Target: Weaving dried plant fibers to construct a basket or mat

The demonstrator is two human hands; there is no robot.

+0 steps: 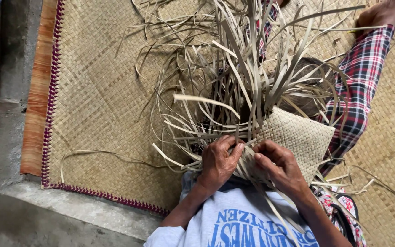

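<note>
Both hands, left hand (pixel 219 162) and right hand (pixel 277 165), each grip pinched shut on pale strips (pixel 234 91), half-woven basket (pixel 296 135) touching, straw mat (pixel 101 100) beneath.

A half-woven pale straw basket (pixel 293 137) is held tilted over the woven floor mat (pixel 97 100), near its right edge, with long loose strips (pixel 243 77), seemingly unwoven, fanning upward.

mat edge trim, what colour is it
Dark purple-red stitching along the mat's border, beside an orange-brown strip; seen in the head view.
</note>
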